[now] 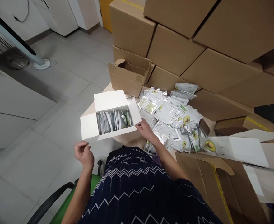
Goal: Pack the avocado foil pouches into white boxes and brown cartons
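A white box stands on the table with its flaps spread outward. Upright silvery-white sachets fill it in a row, and at its right end a small white-capped item lies among green-printed sachets. My right hand pinches the box's right flap near its front corner. Off the box's front left corner, my left hand hovers apart from it, fingers loosely curled and nothing in them. Right of the box is a heap of white sachets printed with avocados.
An open cardboard carton stands behind the white box. Stacked brown cartons wall off the back right. Flattened white printed boxes and an open carton are at right. A green chair is at lower left.
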The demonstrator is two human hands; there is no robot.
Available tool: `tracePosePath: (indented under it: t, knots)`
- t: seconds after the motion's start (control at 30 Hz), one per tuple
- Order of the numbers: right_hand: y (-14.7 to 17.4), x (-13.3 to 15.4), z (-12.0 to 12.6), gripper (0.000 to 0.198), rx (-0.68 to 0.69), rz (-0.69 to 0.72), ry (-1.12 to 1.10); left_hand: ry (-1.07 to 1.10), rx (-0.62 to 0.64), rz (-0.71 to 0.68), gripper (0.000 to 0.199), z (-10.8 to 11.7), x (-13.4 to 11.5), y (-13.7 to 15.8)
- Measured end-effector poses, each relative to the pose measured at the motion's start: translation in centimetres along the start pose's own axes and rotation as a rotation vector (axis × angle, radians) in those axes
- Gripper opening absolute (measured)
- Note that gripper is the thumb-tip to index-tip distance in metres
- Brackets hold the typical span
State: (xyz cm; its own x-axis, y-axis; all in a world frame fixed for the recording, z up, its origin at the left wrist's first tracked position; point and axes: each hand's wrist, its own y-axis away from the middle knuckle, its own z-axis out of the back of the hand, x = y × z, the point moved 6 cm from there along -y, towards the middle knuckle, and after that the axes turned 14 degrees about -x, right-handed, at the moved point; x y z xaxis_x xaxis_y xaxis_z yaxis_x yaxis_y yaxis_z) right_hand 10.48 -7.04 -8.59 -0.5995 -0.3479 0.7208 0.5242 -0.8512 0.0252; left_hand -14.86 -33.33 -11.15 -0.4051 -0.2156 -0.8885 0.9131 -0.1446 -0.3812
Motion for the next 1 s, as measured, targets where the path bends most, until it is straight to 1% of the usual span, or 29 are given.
tracePosePath:
  t: [0.03, 0.1, 0.2, 0.27, 0.33, 0.47, 0.53, 0.57, 0.6, 0.67, 0.7, 0.77, 0.83, 0.9, 0.97, 1.0]
  knots:
    - [-0.2, 0.6, 0.0, 0.049, -0.009, 0.086, 0.055, 0.024, -0.016, 0.071, 0.029, -0.3, 1.1, 0.4]
    - [-0.6, 1.7, -0.1, 0.062, 0.021, 0.236, 0.134, 0.049, 0.062, 0.146, 0.037, -1.7, 2.3, 1.0]
    - [-0.9, 2.7, -0.8, 0.081, 0.136, 0.378, 0.212, 0.074, 0.209, 0.158, 0.054, -3.5, 2.1, 1.2]
    - [-0.9, 2.9, -1.2, 0.087, 0.215, 0.423, 0.246, 0.052, 0.268, 0.085, 0.062, -3.9, 0.9, 1.1]
    - [-0.9, 2.8, -1.5, 0.084, 0.263, 0.432, 0.261, 0.003, 0.321, -0.048, 0.063, -4.0, -1.1, 0.9]
    - [-1.2, 2.5, -1.6, 0.072, 0.281, 0.429, 0.233, -0.035, 0.553, -0.337, 0.054, -4.7, -5.2, 1.1]
    - [-1.5, 2.5, -1.5, 0.066, 0.28, 0.437, 0.183, -0.049, 0.632, -0.431, 0.047, -5.0, -6.4, 0.9]
    - [-1.7, 2.5, -1.4, 0.061, 0.279, 0.44, 0.148, -0.054, 0.653, -0.455, 0.043, -5.2, -6.6, 0.6]
    - [-1.9, 2.4, -1.4, 0.054, 0.272, 0.438, 0.108, -0.054, 0.661, -0.462, 0.038, -5.3, -6.6, 0.2]
    - [-2.5, 2.4, -1.3, 0.036, 0.235, 0.415, 0.021, -0.068, 0.653, -0.425, 0.03, -5.8, -6.0, -0.6]
    - [-2.7, 2.4, -1.3, 0.03, 0.199, 0.389, -0.024, -0.086, 0.632, -0.384, 0.029, -6.0, -5.6, -1.0]
    - [-3.3, 2.2, -1.3, 0.025, 0.105, 0.316, -0.104, -0.137, 0.541, -0.278, 0.034, -6.5, -4.5, -1.8]
    - [-3.6, 2.0, -1.4, 0.026, 0.013, 0.229, -0.163, -0.186, 0.443, -0.165, 0.043, -6.8, -3.8, -2.2]
    - [-3.8, 1.9, -1.6, 0.033, -0.066, 0.151, -0.193, -0.232, 0.378, -0.079, 0.054, -7.2, -3.4, -2.2]
    - [-4.2, 1.9, -1.9, 0.046, -0.103, 0.11, -0.199, -0.278, 0.358, -0.039, 0.061, -7.7, -3.3, -2.1]
    - [-4.4, 1.9, -2.1, 0.057, -0.103, 0.094, -0.195, -0.301, 0.362, -0.038, 0.063, -7.9, -3.4, -2.1]
